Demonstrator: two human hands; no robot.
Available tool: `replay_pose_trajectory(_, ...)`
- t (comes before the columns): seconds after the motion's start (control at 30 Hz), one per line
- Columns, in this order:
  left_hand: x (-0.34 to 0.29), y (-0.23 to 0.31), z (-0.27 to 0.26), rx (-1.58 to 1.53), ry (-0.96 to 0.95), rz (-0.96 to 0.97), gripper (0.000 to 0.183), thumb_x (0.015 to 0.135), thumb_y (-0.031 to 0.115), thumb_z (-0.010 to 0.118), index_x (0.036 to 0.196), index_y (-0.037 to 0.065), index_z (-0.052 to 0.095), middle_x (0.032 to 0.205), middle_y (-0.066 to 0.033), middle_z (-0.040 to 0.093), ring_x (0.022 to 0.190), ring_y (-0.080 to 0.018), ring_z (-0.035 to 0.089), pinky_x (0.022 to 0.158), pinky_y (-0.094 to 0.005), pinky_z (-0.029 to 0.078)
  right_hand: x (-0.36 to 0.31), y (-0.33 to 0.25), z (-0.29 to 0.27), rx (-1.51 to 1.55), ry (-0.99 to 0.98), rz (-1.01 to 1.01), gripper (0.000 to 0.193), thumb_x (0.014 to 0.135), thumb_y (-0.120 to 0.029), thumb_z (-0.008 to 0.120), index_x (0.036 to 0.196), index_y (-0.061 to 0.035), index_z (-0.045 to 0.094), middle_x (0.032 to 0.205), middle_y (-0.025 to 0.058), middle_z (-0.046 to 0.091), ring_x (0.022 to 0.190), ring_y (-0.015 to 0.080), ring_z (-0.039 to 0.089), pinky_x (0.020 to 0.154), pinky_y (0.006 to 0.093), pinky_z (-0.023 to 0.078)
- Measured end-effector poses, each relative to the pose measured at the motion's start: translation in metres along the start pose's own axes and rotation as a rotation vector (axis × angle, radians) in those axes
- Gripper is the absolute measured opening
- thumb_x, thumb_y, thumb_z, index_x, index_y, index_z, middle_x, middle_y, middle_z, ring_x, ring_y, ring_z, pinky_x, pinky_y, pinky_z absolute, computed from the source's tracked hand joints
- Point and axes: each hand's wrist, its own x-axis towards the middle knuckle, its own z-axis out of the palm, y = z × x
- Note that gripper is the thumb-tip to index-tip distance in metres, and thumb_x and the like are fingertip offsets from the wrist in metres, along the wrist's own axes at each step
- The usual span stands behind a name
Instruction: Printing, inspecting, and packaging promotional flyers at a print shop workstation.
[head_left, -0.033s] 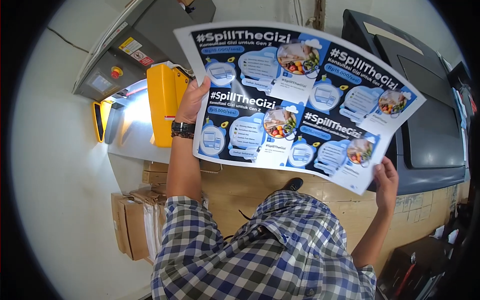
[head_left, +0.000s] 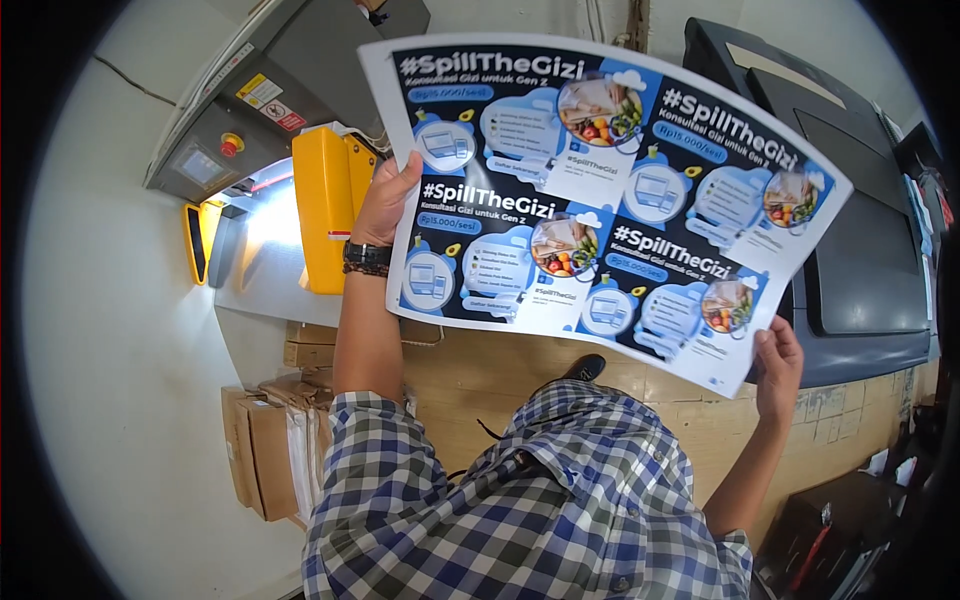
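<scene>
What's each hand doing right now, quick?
Left hand: closed on the left edge of the printed sheet.
Right hand: closed on the sheet's lower right corner.

Large printed sheet [head_left: 600,200], white-bordered, dark navy with blue panels and round food pictures in four repeated blocks, held up mid-frame. Grey machine upper left carries a small bluish screen [head_left: 199,166], a yellow rectangular warning label [head_left: 259,90] and a red-and-white label [head_left: 291,121] just beside it. Brown cardboard boxes [head_left: 262,455] stacked on the floor lower left.
</scene>
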Motion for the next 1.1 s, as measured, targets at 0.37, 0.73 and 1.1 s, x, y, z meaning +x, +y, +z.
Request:
replay_pose_trajectory(0.37,0.026,-0.011,0.034,-0.047,-0.219,0.05,0.034,0.102,0.027,0.056,0.12,-0.001,0.062,0.112,-0.0109,0.07,0.097,-0.015,0.068,0.085,-0.0289,0.057,-0.022,-0.048,-0.043,-0.224,0.272,-0.292,0.03,0.098,-0.014,0.062,0.122,0.0038,0.06,0.106,0.0044,0.067,0.092,0.007,0.061,0.08,0.0204,0.047)
replay_pose_trajectory(0.73,0.045,-0.025,0.048,-0.052,-0.262,0.07,0.034,0.1,0.028,0.059,0.118,0.0,0.064,0.109,-0.0113,0.071,0.092,-0.0142,0.07,0.08,-0.0284,0.058,-0.028,-0.036,-0.055,-0.149,0.355,-0.378,0.03,0.098,-0.012,0.062,0.122,0.0063,0.06,0.107,0.0063,0.068,0.094,0.0086,0.061,0.081,0.0221,0.047)
replay_pose_trajectory(1.1,0.054,-0.035,0.052,-0.028,-0.305,0.045,0.032,0.1,0.027,0.059,0.116,0.0,0.065,0.108,-0.0114,0.071,0.092,-0.0147,0.07,0.08,-0.0284,0.058,-0.028,-0.026,-0.055,-0.121,0.384,-0.384,0.031,0.098,-0.012,0.063,0.122,0.0067,0.06,0.107,0.0066,0.068,0.095,0.0089,0.062,0.084,0.022,0.047)
